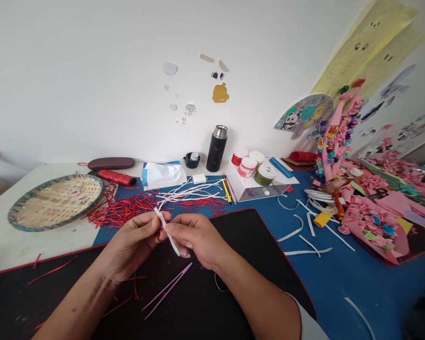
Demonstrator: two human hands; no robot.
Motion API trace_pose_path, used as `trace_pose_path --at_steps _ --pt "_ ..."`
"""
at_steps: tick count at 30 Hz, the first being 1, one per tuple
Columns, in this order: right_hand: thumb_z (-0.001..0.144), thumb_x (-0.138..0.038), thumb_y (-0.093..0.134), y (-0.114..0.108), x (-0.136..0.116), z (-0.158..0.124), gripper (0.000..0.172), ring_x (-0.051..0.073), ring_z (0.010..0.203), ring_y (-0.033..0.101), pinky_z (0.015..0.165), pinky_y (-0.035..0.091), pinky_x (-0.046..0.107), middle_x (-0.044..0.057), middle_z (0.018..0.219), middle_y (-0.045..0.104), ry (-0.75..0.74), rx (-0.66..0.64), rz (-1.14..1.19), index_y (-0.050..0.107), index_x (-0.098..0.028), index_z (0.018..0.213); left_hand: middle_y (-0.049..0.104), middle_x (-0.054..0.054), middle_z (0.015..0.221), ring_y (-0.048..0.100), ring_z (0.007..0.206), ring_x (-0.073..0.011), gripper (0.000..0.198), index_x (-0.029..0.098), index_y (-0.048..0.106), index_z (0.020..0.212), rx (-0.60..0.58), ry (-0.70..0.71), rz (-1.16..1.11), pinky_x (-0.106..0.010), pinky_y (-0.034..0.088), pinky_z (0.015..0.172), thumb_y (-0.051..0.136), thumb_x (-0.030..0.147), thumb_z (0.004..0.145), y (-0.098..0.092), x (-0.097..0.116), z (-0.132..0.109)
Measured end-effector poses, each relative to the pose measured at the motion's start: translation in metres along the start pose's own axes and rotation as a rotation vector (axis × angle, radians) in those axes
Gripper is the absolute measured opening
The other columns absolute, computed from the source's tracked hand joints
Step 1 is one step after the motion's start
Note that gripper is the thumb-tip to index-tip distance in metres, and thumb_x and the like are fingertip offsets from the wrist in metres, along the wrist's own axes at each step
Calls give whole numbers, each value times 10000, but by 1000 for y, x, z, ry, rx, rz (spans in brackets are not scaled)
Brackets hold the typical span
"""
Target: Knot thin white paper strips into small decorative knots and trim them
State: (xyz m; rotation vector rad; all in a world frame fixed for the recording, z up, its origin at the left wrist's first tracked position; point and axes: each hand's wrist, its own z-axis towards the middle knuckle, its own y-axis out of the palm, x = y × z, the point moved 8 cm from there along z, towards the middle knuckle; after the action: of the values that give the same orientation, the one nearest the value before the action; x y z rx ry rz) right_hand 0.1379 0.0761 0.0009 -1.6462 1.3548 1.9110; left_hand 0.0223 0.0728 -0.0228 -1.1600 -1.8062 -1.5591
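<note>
Between both hands I hold a narrow white strip (173, 244), slanting from upper left to lower right over the black mat (241, 241). My left hand (136, 243) pinches its upper part between thumb and fingers. My right hand (198, 238) grips it around the middle, thumb on top, with the lower end sticking out past the fingers. Below the hands lie pink tweezers (167, 289) on the mat, their tips toward my right hand. Behind the hands are a heap of red cords (127, 208) and a bundle of white cords (187, 193).
A woven bamboo tray (56, 200) stands at left, near a red thread spool (116, 178). At the back are a black thermos (216, 148) and paint jars (265, 174) on a white box. White strips (292, 229) and pink paper flowers (370, 219) lie at right.
</note>
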Motion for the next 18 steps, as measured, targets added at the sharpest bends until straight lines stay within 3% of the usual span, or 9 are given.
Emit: trace_pose_path --at_steps 5,10,18 --pt "778 -559 872 2 0 -1 407 70 400 352 434 264 250 -103 439 405 34 -15 -17 782 -162 776 709 -25 676 591 584 -107 377 145 841 673 21 27 22 -208 569 582 1072 413 541 -3 2 0" --pt "789 -530 868 2 3 -2 382 77 413 350 444 271 250 -118 434 352 64 -15 -4 754 -165 778 662 -10 601 582 582 -125 345 170 885 780 -31 46 93 -216 550 570 1039 433 617 0 7 -2" --pt "832 -540 838 4 5 -1 391 75 411 366 443 274 244 -104 463 402 55 -62 12 747 -163 789 658 -16 599 595 594 -141 358 150 855 736 -21 51 128 -232 553 586 1025 449 634 3 11 -3"
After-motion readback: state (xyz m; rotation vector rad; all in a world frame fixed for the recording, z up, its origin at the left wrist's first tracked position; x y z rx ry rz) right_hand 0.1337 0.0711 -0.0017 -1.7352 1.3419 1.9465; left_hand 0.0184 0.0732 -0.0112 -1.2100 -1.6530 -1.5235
